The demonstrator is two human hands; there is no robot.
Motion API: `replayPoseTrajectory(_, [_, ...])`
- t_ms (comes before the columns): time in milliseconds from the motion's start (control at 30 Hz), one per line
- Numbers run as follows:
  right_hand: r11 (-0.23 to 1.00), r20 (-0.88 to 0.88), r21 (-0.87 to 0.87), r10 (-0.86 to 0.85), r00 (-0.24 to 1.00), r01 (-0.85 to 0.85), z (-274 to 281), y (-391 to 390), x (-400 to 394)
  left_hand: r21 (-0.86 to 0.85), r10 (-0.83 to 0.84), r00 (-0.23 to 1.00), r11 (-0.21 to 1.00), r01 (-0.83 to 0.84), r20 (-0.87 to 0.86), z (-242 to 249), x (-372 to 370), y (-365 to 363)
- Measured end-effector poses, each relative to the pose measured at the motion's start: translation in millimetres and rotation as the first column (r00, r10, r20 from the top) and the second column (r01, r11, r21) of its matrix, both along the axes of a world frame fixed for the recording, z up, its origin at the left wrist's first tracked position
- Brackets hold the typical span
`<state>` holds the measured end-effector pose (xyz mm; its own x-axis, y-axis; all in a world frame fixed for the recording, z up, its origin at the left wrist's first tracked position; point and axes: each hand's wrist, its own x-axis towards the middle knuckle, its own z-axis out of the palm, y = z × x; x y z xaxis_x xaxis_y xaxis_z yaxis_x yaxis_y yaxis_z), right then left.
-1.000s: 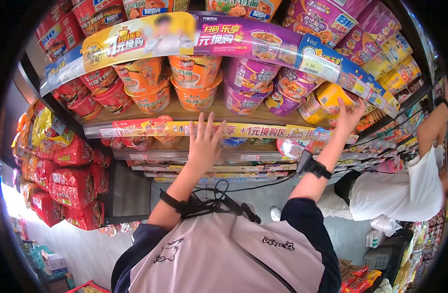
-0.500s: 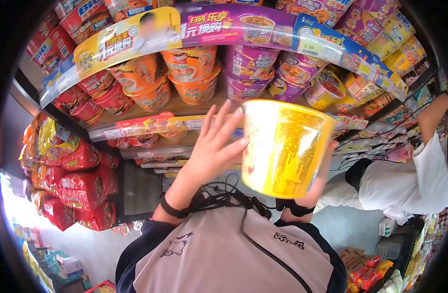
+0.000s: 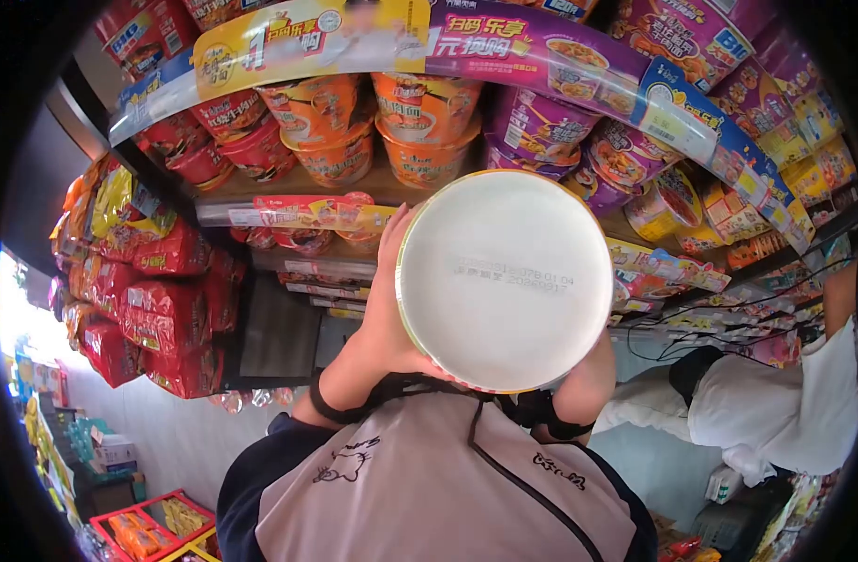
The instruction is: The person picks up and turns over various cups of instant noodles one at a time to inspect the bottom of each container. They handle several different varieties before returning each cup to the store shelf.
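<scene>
Noodle bowl [image 3: 504,281] held close to camera, white base facing lens, shelf [image 3: 354,192] at 12 o'clock. Left hand [image 3: 384,314] wraps rim at 9 o'clock; right hand hidden behind bowl, grip cannot tell. Likely light, thin-walled, crushable; best held by stiff rim.

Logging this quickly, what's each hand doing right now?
Left hand: closed against the side of the yellow noodle cup, holding it.
Right hand: hidden behind the cup; grip cannot be told.

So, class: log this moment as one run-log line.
left hand: holds noodle cup | right hand: hidden | noodle cup: white base toward camera | behind: stocked shelf
</scene>
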<state>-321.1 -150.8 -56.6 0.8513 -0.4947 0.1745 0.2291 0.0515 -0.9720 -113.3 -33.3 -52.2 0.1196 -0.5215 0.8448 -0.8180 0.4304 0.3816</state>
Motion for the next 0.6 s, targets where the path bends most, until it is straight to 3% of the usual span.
replayPoseTrajectory(100, [0.989,0.031,-0.136,-0.051,0.998,0.055,-15,-7,2,0.002,0.003,1.000,1.000,-0.003,-0.003,0,-1,-1])
replayPoseTrajectory(433, [0.997,0.026,-0.047,0.056,0.998,-0.055,-58,-25,-14,-0.001,0.016,0.999,1.000,-0.016,0.035,3,-2,-3])
replayPoseTrajectory(600, [0.995,0.083,0.070,0.061,0.995,-0.067,-68,-28,-15,-0.128,0.096,0.953,0.990,-0.061,0.287,-3,-6,-2])
